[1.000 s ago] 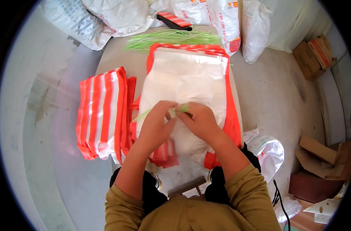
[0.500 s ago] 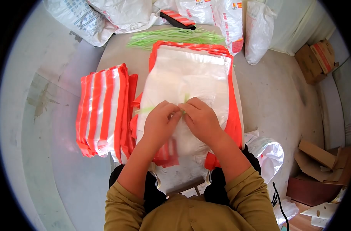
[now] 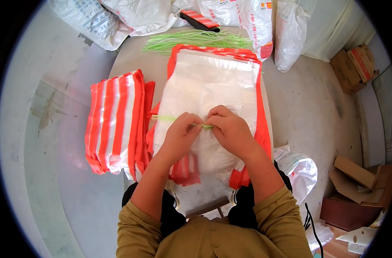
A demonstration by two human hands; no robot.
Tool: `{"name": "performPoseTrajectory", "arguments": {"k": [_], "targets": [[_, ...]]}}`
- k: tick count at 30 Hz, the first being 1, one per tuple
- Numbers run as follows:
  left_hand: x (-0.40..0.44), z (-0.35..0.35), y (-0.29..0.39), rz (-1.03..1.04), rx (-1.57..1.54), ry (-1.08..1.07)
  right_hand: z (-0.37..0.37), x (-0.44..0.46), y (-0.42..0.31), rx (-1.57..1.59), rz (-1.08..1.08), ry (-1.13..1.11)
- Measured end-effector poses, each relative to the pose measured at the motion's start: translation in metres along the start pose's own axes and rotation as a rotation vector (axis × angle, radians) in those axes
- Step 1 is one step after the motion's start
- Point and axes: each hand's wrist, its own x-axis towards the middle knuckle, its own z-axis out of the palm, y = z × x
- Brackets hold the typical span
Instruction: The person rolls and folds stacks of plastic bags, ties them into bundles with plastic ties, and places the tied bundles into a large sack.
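Observation:
Over a stack of white and red plastic bags (image 3: 209,86), both hands pinch a thin green strip (image 3: 166,118). My left hand (image 3: 183,134) is closed on it, and the strip runs out leftwards across the white bag. My right hand (image 3: 231,131) grips it a little to the right, fingers pressed together. A short green piece shows between the two hands. Left of the stack lies a folded pile of red-and-white striped bags (image 3: 114,122). A bunch of loose green strips (image 3: 196,41) lies behind the stack.
A black object with a striped top (image 3: 200,20) sits behind the green strips. Filled white sacks (image 3: 137,15) line the far side. Cardboard boxes (image 3: 353,69) stand at the right, with an open carton (image 3: 359,180) lower down. A white plastic bag (image 3: 301,172) lies right of my legs.
My hands have drawn slightly apart, exposing green strip between them. The strip's left part now lies flatter across the bag. The view has shifted slightly.

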Motion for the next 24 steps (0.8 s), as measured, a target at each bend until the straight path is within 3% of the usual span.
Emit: {"name": "performPoseTrajectory", "arguments": {"k": [5, 12, 17, 20, 24], "targets": [[0.002, -0.002, -0.009, -0.14, -0.132, -0.035, -0.006, 0.002, -0.008, -0.07, 0.064, -0.102], [0.006, -0.01, -0.008, -0.208, -0.118, -0.008, 0.007, 0.0, -0.001, -0.26, -0.168, 0.094], [0.002, -0.008, -0.003, -0.078, 0.277, 0.142, 0.008, 0.004, -0.001, -0.319, -0.241, 0.138], [0.002, -0.002, -0.003, 0.002, 0.328, 0.165, 0.008, 0.0, -0.012, -0.287, -0.093, 0.037], [0.004, 0.009, -0.01, 0.076, 0.406, 0.192, 0.02, 0.0, -0.012, 0.029, 0.01, 0.027]]}}
